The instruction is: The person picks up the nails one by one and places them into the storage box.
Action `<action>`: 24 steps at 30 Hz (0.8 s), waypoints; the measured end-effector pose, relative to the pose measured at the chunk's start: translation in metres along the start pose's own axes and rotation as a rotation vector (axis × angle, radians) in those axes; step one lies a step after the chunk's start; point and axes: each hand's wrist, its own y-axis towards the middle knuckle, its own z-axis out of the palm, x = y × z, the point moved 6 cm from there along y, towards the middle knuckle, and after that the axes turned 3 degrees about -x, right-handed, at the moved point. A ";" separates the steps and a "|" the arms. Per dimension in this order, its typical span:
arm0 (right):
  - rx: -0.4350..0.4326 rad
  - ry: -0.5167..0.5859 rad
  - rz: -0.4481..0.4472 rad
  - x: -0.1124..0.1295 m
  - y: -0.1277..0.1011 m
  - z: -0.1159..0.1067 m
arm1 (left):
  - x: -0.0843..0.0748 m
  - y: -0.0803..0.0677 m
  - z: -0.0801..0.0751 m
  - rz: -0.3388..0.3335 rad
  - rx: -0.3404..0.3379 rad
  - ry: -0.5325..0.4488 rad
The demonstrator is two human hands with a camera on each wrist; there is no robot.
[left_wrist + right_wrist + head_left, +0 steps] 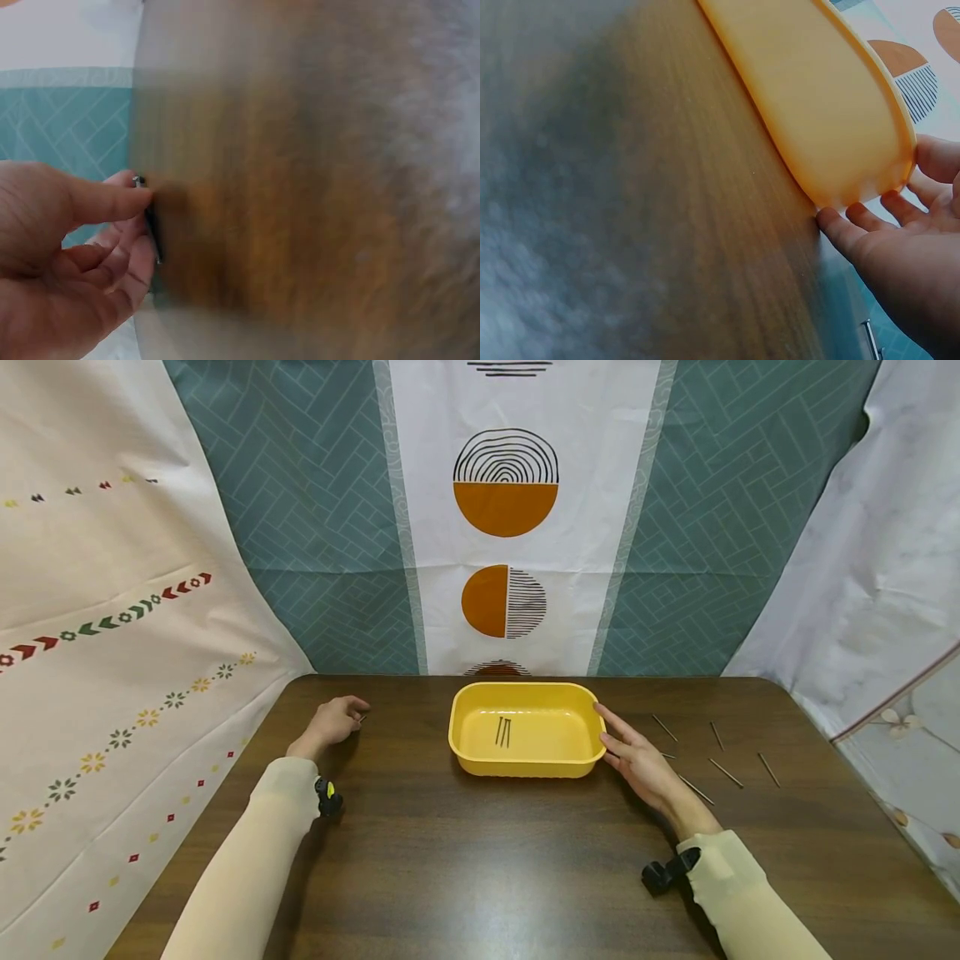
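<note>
At the table's left side my left hand [335,722] pinches a small dark nail [152,225] between thumb and fingertips, its head poking out above the thumb. A yellow plastic tray [525,768] stands near the back of the table, with a few nails [503,732] lying side by side on its floor. My right hand [643,766] is at the tray's right end, fingers spread and fairly straight. In the right wrist view, its fingertips [859,215] touch the tray's outer end wall.
Several loose nails [726,772] lie scattered on the brown wooden table [480,860], right of the tray and partly behind the right hand. A patterned cloth [502,610] hangs along the table's back edge. Light cloths hang at both sides.
</note>
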 end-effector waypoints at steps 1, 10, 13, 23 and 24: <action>0.001 0.000 -0.002 0.000 0.000 0.000 | 0.001 0.000 0.001 -0.011 -0.009 -0.006; 0.017 -0.033 -0.021 0.002 -0.001 0.000 | -0.005 -0.004 0.005 -0.060 0.003 -0.013; 0.013 -0.035 -0.020 0.002 -0.001 0.000 | -0.006 -0.004 0.003 -0.043 -0.010 -0.002; 0.007 -0.012 -0.017 0.001 -0.001 0.000 | -0.012 -0.002 -0.004 0.015 -0.049 -0.017; 0.007 -0.009 -0.016 0.001 -0.001 0.000 | -0.011 -0.002 -0.004 0.013 -0.047 -0.027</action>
